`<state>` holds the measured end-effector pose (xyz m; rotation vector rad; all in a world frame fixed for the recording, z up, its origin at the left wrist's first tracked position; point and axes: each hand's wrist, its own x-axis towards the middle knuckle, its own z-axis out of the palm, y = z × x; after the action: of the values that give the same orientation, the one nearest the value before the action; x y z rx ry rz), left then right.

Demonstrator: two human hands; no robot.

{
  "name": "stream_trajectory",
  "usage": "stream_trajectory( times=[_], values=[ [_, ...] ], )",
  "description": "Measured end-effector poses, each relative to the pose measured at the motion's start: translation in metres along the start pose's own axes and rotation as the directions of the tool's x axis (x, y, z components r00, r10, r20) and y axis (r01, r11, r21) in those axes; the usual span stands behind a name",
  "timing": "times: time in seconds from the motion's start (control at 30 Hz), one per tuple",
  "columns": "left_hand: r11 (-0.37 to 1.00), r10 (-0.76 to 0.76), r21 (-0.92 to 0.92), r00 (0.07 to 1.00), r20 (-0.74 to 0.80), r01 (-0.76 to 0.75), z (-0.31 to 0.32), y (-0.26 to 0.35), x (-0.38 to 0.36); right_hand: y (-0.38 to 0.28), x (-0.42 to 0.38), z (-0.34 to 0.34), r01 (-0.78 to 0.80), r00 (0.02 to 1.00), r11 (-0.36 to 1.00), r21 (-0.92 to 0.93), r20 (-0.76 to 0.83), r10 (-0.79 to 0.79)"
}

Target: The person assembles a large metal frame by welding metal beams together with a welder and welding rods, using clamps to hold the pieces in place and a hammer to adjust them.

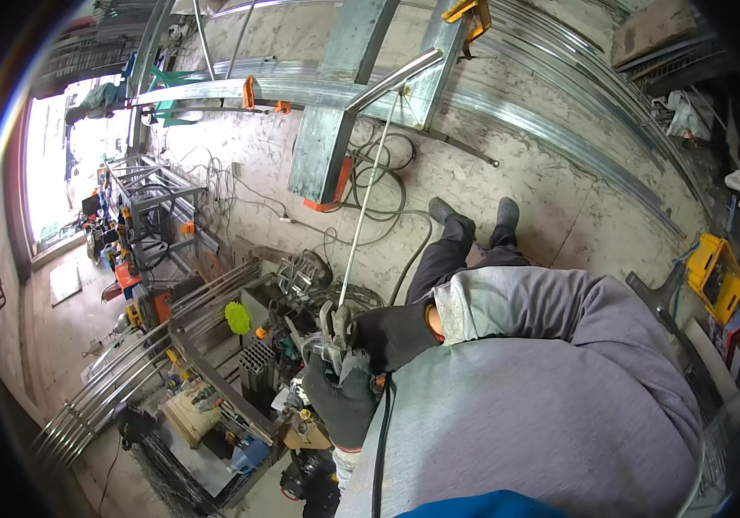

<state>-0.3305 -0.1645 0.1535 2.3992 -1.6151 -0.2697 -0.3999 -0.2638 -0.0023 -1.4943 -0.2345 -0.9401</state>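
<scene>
Dark work gloves cover both my hands, which meet close together in front of my body. My right hand [394,335] is closed around what looks like a welding electrode holder [336,326], its metal jaws pointing away from me. From the jaws a long, thin, pale welding rod [367,197] extends upward in view, its far end in front of the metal frame. My left hand [340,402] is closed at the base of the holder; its grip is partly hidden. A black cable [378,462] runs from beside my hands down across my grey top.
A galvanized steel frame [322,151] with orange clamps [248,92] stands ahead. Cables [378,186] coil on the floor near my feet. At left is a cart [214,380] of tools and metal tubes; a yellow crate [717,278] lies right. Long metal profiles [560,142] lie beyond.
</scene>
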Motion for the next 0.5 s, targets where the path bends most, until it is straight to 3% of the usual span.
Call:
stream_trajectory(
  times=[0.13,0.2,0.27,0.33,0.4,0.5],
  values=[
    [0.989,-0.094,-0.107,0.992,0.085,0.103,-0.003,0.001,0.005,-0.001,-0.002,-0.003,0.1,0.994,0.985,-0.141,-0.018,-0.104],
    [0.987,-0.098,-0.118,0.99,0.106,0.11,-0.005,0.004,0.008,-0.006,-0.002,-0.008,-0.025,0.995,0.987,-0.158,0.091,0.04],
    [0.965,-0.15,-0.191,0.976,0.157,0.179,-0.006,0.006,0.011,-0.011,0.002,-0.012,-0.016,0.995,0.98,-0.199,0.097,0.036],
    [0.972,-0.144,-0.162,0.974,0.176,0.172,-0.008,0.009,0.014,-0.009,0.001,-0.01,-0.008,0.994,0.971,-0.239,0.104,0.034],
    [0.977,-0.14,-0.132,0.971,0.195,0.167,-0.009,0.01,0.014,0.0,-0.004,-0.004,0.061,0.998,0.983,-0.174,0.011,-0.06],
    [0.981,-0.13,-0.129,0.981,0.145,0.149,-0.008,0.011,0.015,0.001,-0.007,-0.006,0.049,0.996,0.977,-0.207,0.087,-0.032]
  ],
)
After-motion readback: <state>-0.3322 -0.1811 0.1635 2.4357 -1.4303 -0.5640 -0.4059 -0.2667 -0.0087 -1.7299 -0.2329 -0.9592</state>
